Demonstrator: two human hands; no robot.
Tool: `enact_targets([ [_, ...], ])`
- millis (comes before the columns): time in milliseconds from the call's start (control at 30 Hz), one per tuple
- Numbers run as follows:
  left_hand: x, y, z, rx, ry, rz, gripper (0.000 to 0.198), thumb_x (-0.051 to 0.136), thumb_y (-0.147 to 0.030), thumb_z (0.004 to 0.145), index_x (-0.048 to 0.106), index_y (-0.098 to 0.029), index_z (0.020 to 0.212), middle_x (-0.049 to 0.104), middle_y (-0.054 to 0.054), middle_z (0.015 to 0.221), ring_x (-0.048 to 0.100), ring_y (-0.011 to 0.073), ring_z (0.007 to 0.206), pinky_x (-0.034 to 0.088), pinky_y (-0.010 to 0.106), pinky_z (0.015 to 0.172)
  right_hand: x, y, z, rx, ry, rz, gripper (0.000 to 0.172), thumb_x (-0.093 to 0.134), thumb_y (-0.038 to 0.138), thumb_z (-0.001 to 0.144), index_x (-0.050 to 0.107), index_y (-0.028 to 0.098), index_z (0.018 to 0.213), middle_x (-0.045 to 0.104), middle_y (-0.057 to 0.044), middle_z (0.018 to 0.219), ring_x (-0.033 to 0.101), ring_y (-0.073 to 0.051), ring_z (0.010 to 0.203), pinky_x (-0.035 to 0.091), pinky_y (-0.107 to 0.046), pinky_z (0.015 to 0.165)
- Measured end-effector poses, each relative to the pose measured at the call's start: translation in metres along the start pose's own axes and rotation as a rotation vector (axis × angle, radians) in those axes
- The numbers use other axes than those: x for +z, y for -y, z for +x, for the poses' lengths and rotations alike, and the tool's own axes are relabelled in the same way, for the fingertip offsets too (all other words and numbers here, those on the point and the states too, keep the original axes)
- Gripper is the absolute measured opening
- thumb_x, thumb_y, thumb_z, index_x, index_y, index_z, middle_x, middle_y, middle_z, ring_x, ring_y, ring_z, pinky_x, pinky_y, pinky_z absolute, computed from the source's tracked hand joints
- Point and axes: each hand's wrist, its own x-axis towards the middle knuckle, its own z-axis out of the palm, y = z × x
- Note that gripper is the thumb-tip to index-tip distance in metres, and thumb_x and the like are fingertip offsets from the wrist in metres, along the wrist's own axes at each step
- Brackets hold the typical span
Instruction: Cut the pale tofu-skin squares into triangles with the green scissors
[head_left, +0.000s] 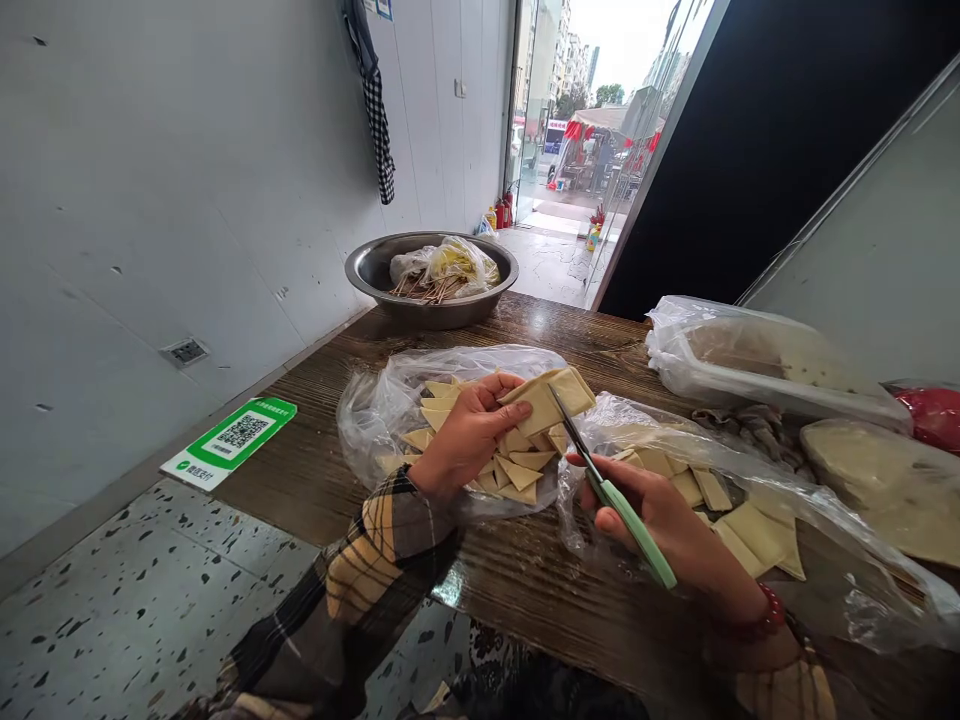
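My left hand (474, 432) grips a pale sheet (540, 400) by its near end, above the desk (315, 490), leaving the far end free, probably to give the scissors room. My right hand (652, 508) grasps green-handled scissors (637, 532), angled up against the sheet. Just below lies an opened plastic bag (375, 405) of triangular pieces (519, 477), well placed, I judge, to catch anything falling. Near my right hand, a second clear bag (817, 482) keeps more pale pieces (754, 540) within easy reach.
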Motion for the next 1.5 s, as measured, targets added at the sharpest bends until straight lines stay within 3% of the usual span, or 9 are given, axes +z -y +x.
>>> enact_targets([
  [267,-0.001,-0.001,-0.001,-0.001,0.007,0.002,0.029,0.083,-0.021,0.065,0.065,-0.014,0.087,0.066,0.0,0.077,0.059,0.0089,0.066,0.048,0.02,0.062,0.0,0.0,0.002,0.008,-0.085,-0.151,0.06,0.061,0.051,0.083,0.063,0.01,0.128,0.06,-0.003,0.071,0.05,-0.017,0.064,0.044,-0.03,0.065],
  [700,-0.002,-0.002,-0.002,-0.057,0.011,0.081,0.03,0.082,-0.032,0.068,0.067,-0.013,0.086,0.065,0.001,0.073,0.058,0.0099,0.062,0.046,0.021,0.059,0.002,-0.016,0.004,0.027,-0.172,-0.222,0.052,0.067,0.039,0.08,0.068,0.012,0.123,0.072,-0.005,0.081,0.06,-0.019,0.07,0.051,-0.031,0.068],
  [1033,-0.007,0.007,-0.001,-0.101,0.097,0.158,0.027,0.079,-0.037,0.071,0.07,-0.014,0.083,0.066,0.001,0.072,0.058,0.0107,0.062,0.045,0.021,0.06,0.002,-0.015,0.006,0.01,-0.119,-0.16,0.057,0.068,0.044,0.079,0.066,0.011,0.125,0.074,-0.011,0.099,0.065,-0.024,0.083,0.053,-0.037,0.079],
  [1267,-0.01,0.01,-0.001,-0.143,0.108,0.175,0.028,0.079,-0.036,0.071,0.069,-0.014,0.086,0.065,0.002,0.074,0.058,0.0107,0.063,0.045,0.021,0.061,0.0,-0.012,0.005,0.0,-0.12,-0.166,0.052,0.068,0.043,0.081,0.068,0.013,0.124,0.074,-0.009,0.093,0.063,-0.023,0.08,0.051,-0.035,0.075],
  [1500,-0.009,0.009,0.001,-0.064,0.104,0.275,0.026,0.08,-0.035,0.07,0.071,-0.014,0.084,0.065,0.002,0.075,0.057,0.0107,0.067,0.044,0.02,0.061,0.001,-0.015,0.006,0.02,-0.162,-0.18,0.052,0.065,0.041,0.082,0.068,0.009,0.123,0.064,-0.002,0.067,0.056,-0.017,0.063,0.049,-0.029,0.062],
])
